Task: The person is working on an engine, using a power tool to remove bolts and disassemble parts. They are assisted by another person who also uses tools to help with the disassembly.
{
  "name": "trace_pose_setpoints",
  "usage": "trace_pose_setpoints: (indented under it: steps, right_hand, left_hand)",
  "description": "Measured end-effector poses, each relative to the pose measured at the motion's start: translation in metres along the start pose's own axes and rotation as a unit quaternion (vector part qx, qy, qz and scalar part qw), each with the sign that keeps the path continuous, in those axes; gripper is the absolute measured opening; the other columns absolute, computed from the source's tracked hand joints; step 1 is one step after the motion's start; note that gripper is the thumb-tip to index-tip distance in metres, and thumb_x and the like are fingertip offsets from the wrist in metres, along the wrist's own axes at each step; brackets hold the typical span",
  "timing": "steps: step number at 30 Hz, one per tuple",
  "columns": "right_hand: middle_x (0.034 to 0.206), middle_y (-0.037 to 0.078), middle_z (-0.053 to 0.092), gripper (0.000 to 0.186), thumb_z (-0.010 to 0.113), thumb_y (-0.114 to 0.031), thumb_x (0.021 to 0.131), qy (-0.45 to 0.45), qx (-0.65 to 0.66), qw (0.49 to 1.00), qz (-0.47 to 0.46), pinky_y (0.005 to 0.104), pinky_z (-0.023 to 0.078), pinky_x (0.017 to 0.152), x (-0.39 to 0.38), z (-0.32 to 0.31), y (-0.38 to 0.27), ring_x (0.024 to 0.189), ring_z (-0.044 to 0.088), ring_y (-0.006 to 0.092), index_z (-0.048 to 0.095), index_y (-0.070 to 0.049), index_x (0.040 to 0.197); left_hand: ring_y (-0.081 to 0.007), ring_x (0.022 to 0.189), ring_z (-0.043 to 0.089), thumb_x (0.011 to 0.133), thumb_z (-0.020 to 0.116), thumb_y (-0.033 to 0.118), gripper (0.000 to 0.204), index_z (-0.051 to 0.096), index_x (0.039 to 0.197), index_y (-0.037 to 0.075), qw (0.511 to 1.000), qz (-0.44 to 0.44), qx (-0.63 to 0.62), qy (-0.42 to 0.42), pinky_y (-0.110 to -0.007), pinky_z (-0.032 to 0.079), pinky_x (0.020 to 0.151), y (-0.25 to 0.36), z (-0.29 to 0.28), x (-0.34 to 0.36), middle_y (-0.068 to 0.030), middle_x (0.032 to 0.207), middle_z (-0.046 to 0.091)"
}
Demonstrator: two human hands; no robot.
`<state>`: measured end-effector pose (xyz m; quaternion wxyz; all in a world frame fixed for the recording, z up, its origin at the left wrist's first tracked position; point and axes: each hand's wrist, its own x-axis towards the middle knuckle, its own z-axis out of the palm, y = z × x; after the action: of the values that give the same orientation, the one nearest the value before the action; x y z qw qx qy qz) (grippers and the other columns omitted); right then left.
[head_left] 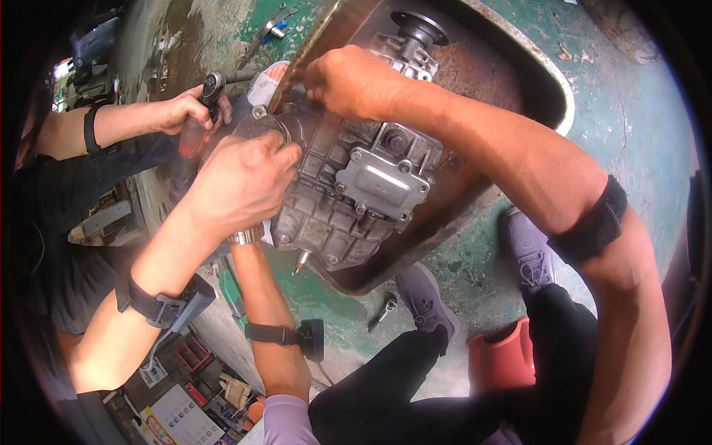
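A grey cast-metal gearbox (326, 193) with a bolted rectangular cover plate (378, 183) lies in a rusty tub (561, 96). My right hand (352, 81) is curled over the gearbox's far side, its fingertips hidden beneath it. From below, my left arm reaches the gearbox's left side; a metal-banded watch (245, 236) circles the wrist. A co-worker's hand (248, 178) covers most of my left hand, so its fingers are hidden. That co-worker's fingers pinch at the housing's left edge. Their other hand (189, 111) grips a power ratchet (213, 85) with a reddish body.
Wrenches (267, 31) lie on the green floor beyond the tub. A socket tool (383, 310) rests near my shoe (430, 300). Between my legs stands a red plastic container (502, 360). Tools and a printed sheet (182, 419) lie at the lower left.
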<state>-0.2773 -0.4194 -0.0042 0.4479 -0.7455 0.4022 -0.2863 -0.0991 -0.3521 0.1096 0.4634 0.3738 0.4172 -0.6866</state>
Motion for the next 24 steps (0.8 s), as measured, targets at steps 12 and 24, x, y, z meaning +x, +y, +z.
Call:
trace_pose_setpoints:
  steps: [12, 24]
  right_hand:
    - [0.091, 0.017, 0.069, 0.020, 0.063, -0.019, 0.082, -0.010, 0.018, 1.000, 0.000, 0.0419, 0.051, 0.080, -0.003, -0.003, -0.001, 0.089, 0.066, 0.0347, 0.070, -0.009, 0.098]
    - [0.095, 0.017, 0.069, 0.026, 0.065, -0.019, 0.082, 0.011, 0.081, 0.996, -0.047, 0.0399, 0.050, 0.085, 0.009, 0.022, -0.012, 0.094, 0.065, 0.0341, 0.068, -0.005, 0.104]
  left_hand:
    - [-0.0126, 0.067, 0.043, 0.092, 0.042, 0.010, 0.014, 0.051, 0.093, 0.000, 0.885, 0.249, 0.367, -0.140, -0.029, 0.042, 0.061, 0.040, -0.028, 0.034, -0.0024, 0.068, 0.046]
    - [-0.0142, 0.037, 0.038, 0.096, 0.044, 0.039, 0.050, 0.041, 0.050, 0.018, 0.984, -0.044, -0.124, -0.117, -0.031, 0.028, 0.036, 0.105, -0.026, 0.031, 0.0029, 0.045, 0.039]
